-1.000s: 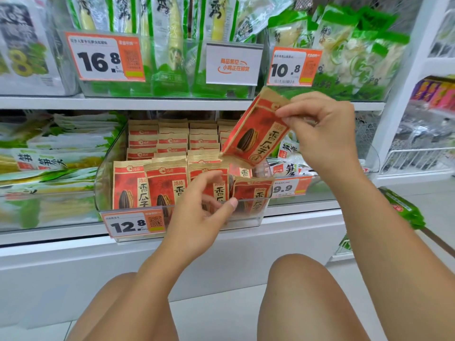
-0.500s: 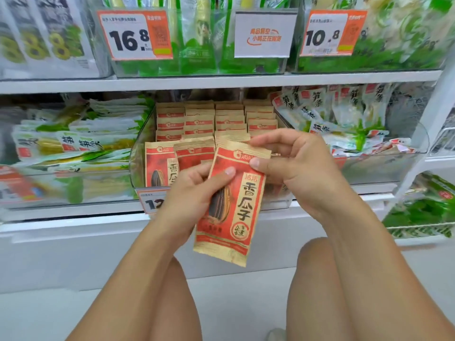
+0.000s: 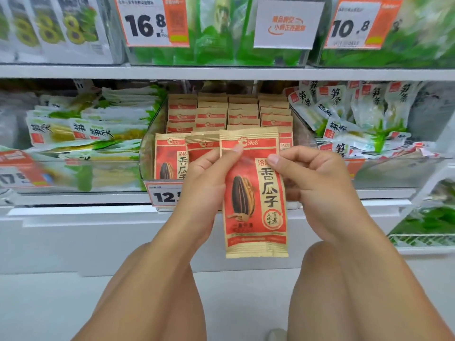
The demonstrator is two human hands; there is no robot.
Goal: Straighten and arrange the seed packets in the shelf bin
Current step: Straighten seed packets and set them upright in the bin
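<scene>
Red-and-tan packet [image 3: 254,193] upright, long axis vertical, pinched at upper corners by left hand [image 3: 205,183] and right hand [image 3: 317,190]; held just before front edge of bin [image 3: 147,153], open slot likely at right front corner.

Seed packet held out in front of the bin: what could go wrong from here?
1. The seed packet is pinched only near its top by the left hand and right hand; the unsupported lower part might slip or crease.
2. The bin front row looks tightly packed, so pushing it in could topple the standing packets.
</scene>
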